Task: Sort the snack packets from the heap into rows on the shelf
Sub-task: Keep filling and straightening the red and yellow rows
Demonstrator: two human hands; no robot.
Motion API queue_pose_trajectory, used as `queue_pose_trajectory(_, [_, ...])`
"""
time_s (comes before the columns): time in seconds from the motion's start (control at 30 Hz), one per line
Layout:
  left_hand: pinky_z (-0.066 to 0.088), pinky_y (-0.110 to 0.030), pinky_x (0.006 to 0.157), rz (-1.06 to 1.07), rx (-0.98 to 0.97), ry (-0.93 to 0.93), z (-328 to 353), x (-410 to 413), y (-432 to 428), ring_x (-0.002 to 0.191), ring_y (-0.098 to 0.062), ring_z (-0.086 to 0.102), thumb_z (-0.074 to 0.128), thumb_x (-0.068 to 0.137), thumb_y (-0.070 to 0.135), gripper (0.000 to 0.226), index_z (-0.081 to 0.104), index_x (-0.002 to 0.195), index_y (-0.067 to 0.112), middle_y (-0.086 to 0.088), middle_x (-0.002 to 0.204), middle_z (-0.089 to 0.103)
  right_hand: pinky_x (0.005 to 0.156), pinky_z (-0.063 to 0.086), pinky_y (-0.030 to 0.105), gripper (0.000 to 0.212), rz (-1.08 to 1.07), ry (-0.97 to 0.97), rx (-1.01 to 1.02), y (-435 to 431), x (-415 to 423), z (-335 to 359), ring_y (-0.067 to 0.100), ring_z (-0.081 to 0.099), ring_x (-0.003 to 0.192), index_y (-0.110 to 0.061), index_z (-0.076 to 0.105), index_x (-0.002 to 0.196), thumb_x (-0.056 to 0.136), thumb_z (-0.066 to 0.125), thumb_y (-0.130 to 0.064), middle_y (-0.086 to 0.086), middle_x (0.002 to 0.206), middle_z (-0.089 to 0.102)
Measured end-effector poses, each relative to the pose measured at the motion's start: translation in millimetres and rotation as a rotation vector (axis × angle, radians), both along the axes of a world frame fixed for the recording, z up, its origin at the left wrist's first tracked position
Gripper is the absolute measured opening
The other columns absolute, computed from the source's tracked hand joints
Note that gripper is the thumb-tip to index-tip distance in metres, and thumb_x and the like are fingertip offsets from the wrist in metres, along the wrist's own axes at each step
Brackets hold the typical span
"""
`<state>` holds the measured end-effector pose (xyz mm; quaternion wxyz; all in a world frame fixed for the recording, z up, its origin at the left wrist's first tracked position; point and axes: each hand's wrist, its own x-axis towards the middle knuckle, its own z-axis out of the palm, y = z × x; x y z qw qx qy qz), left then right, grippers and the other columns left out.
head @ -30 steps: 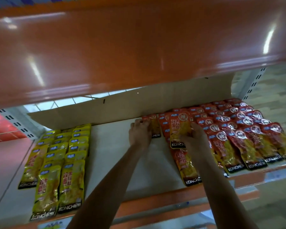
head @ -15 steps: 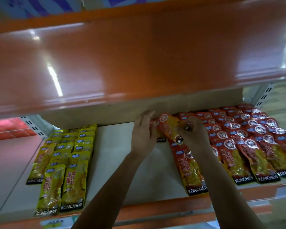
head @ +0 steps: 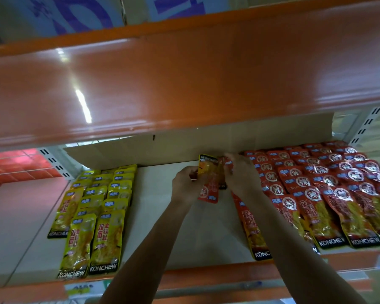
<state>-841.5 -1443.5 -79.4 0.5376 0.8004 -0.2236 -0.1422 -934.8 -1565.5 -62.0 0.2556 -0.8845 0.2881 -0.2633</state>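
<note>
Left hand [head: 184, 183] and right hand [head: 241, 176] grip one red packet [head: 208, 189], upside down; next, probably turn it and lay it beside the red rows [head: 316, 183].

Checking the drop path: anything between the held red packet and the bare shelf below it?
Nothing visible. Left hand and right hand hold the packet above bare shelf; red rows lie right, yellow rows left.

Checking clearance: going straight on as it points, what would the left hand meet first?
Past the red packet it grips, the left hand would probably meet the upright cardboard sheet behind; depth is unclear.
</note>
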Motion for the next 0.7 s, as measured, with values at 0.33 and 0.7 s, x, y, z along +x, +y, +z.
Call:
queue_pose_trajectory(0.33, [0.058,-0.030,0.076,0.123,0.052,0.042,-11.2,-3.0,-2.8,0.086,-0.013,0.069,0.063,0.085,0.028,0.025,0.068,0.109,0.020,0.001,0.101,0.072,0.116,0.016,0.051,0.038,0.075,0.587,-0.257,-3.1,1.9,-13.3,0.026,0.015,0.144,-0.018,0.058,0.127,0.095,0.045,-0.034,0.005,0.153,0.028])
queue_pose_trajectory(0.7, [0.057,-0.043,0.083,0.172,-0.301,0.297,-3.9,-10.4,-5.7,0.094,-0.026,0.068,0.067,0.081,0.004,0.022,0.063,0.103,0.007,-0.012,0.102,0.070,0.107,0.032,0.041,0.030,0.006,0.058,-0.222,1.4,-6.5,-5.8,0.029,0.046,0.125,-0.010,0.066,0.110,0.098,0.043,-0.026,0.012,0.127,0.058])
